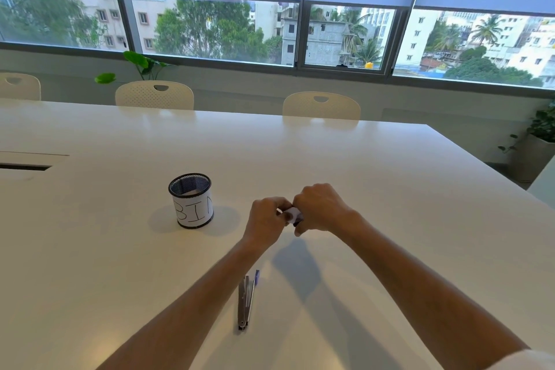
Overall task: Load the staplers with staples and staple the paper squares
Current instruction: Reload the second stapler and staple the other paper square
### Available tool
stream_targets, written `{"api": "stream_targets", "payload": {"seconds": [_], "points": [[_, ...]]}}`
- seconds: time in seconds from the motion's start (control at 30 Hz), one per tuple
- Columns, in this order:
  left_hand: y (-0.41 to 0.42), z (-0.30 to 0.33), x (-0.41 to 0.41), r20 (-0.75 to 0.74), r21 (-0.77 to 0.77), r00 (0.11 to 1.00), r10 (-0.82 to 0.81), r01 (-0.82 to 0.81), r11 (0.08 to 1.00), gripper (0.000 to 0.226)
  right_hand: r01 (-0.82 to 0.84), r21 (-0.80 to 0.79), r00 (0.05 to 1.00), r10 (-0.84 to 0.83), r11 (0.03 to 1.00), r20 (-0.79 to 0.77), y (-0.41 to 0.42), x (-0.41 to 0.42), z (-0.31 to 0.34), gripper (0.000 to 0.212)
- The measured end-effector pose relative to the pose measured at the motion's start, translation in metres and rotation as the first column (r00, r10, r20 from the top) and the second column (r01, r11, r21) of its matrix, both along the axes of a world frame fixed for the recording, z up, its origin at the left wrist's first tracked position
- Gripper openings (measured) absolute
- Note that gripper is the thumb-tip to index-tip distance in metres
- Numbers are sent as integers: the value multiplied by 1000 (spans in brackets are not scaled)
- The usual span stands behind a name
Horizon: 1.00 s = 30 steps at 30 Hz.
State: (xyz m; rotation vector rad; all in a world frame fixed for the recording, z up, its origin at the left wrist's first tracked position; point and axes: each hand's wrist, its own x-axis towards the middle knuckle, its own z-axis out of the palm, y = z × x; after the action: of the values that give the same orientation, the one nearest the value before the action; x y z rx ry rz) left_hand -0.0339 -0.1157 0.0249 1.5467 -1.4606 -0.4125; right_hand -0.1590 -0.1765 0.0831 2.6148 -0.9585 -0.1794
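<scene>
From the head camera, both hands meet over the middle of the white desk (390, 189). The left hand (265, 224) and the right hand (321, 209) are curled together around a small paper square (292, 215), with something dark just under it that I cannot make out. Closer to the person, an opened stapler (244, 303) lies flat on the desk, well apart from the hands. To the left stands a mesh cup (192, 201) with a paper label.
</scene>
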Motion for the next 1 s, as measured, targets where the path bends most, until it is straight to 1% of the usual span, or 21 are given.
{"api": "stream_targets", "payload": {"seconds": [0.2, 0.33, 0.47, 0.57, 0.73, 0.87, 1.0], "points": [[-2, -3, -1, 21, 4, 1000, -21, 21, 1000, 4, -17, 3, 1000, 17, 1000, -10, 2, -3, -4, 37], [-2, -5, -3, 39, 26, 999, -23, 22, 999, 6, -29, -27, 999, 28, 999, -20, 2, -5, -8, 32], [-2, -4, -5, 21, 39, 1000, -19, 19, 999, 3, -11, -41, 1000, 11, 999, -6, 2, -7, -12, 29], [-2, -1, -3, 23, 50, 1000, -19, 18, 999, 5, 12, 6, 998, -13, 1000, 60, 1, -10, -16, 32], [-1, -3, 0, 39, 76, 999, -7, 4, 997, 13, 37, 99, 975, -57, 994, 215, 2, -16, -20, 45], [0, -8, 1, 28, 105, 999, 25, -27, 994, 16, 76, 139, 942, -117, 987, 314, 2, -22, -22, 41], [1, -9, 3, -23, 129, 997, 70, -66, 989, 14, 117, 179, 894, -183, 977, 409, 8, -30, -27, 36]]}}
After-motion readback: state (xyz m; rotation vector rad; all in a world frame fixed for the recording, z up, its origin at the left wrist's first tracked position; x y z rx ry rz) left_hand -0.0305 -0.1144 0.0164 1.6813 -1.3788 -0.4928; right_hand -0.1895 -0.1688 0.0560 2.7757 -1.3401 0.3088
